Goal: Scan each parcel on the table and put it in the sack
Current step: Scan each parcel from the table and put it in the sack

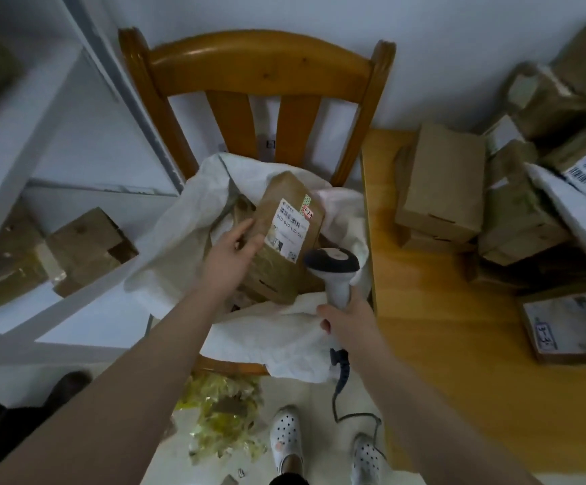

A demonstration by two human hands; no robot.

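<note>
The parcel [284, 239], a brown box with its white label [290, 229] turned up toward the camera, stood tilted in the mouth of the sack [179, 239], its lower end already down among the white folds and its upper end leaning toward the back of the sack. The sack itself sat on the seat of a wooden chair [260, 61], likely so that its mouth stayed open at easy reach. The left hand [232, 250] lay against the parcel's left edge above the sack, thumb and fingers fairly straight along the cardboard; whether it gripped or only steadied the box could not be told. The right hand [347, 316], at the sack's near right rim, was wrapped round the handle of the scanner [333, 271], whose head pointed at the label, which suggested that the scan belonged to this same step. The scanner's cable [340, 379] hung below the sack's rim. To the right of the sack, the table [442, 344] edge ran close by, carrying more parcels [442, 190] waiting. Room to drop the box looked open at the sack's centre; the folds and the table edge crowded its right side.
</note>
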